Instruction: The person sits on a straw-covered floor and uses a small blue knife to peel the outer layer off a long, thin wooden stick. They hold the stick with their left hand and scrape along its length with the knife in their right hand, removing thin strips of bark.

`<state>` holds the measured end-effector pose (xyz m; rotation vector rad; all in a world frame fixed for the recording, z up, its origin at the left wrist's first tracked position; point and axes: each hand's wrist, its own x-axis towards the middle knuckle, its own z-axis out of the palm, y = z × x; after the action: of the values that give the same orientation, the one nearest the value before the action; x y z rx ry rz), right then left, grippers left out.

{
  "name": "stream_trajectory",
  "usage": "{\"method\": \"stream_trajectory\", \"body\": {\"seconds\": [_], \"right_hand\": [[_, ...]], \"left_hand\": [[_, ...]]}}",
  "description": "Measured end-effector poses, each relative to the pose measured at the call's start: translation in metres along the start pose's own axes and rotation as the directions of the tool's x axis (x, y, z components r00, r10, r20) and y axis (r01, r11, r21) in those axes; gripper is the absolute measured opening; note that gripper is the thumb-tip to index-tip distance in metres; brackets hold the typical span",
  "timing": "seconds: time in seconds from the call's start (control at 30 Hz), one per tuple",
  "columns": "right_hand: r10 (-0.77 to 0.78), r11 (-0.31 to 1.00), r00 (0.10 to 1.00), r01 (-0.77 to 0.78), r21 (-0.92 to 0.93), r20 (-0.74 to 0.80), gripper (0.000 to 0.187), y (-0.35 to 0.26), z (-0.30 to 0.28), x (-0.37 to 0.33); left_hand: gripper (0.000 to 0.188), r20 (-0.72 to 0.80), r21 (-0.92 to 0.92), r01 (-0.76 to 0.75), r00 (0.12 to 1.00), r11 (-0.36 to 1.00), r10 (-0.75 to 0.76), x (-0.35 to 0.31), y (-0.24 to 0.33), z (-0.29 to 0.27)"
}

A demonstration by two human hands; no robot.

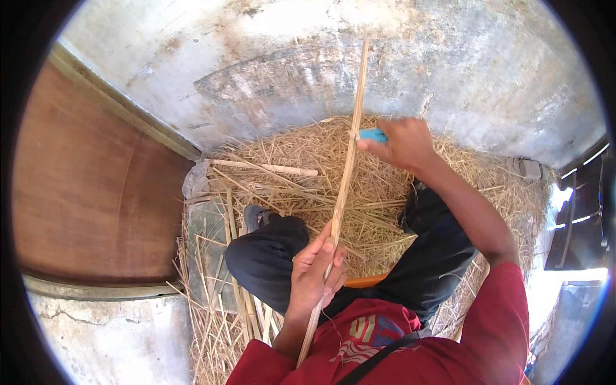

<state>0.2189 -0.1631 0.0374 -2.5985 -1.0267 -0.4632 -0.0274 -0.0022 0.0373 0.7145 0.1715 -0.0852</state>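
Observation:
A long, slim bamboo strip (pixel 348 168) slants up from my lap, and its far end stands in front of the wall. My left hand (pixel 316 273) is wrapped round its lower part, close to my body. Farther up, my right hand (pixel 404 144) is closed on a small blue-handled tool (pixel 372 135). The tool's front end meets the strip from the right; fingers and slight blur hide its exact kind. Pale shavings (pixel 375 240) lie heaped between my legs and beyond them.
A stained plaster wall (pixel 269 83) rises ahead, with a brown wooden panel (pixel 102 186) on the left. Loose bamboo strips (pixel 276 169) lie among the shavings. More strips (pixel 247 314) lean beside my left knee. A grey block (pixel 530 169) sits at the right.

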Motion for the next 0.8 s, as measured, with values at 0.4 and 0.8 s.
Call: {"method": "stream_trajectory", "body": {"seconds": [0.4,0.8], "right_hand": [[-0.132,0.991,0.991,0.132,-0.008,-0.001,0.073,-0.009,0.006,-0.015],[-0.163,0.985,0.96,0.144,-0.097,-0.227,0.072,0.055,0.021,0.008]], "left_hand": [[0.045,-0.07,-0.01,0.07,0.995,0.997,-0.071,0.006,-0.002,-0.001],[0.045,-0.065,0.02,0.174,0.983,0.985,-0.172,-0.018,-0.009,0.004]]}}
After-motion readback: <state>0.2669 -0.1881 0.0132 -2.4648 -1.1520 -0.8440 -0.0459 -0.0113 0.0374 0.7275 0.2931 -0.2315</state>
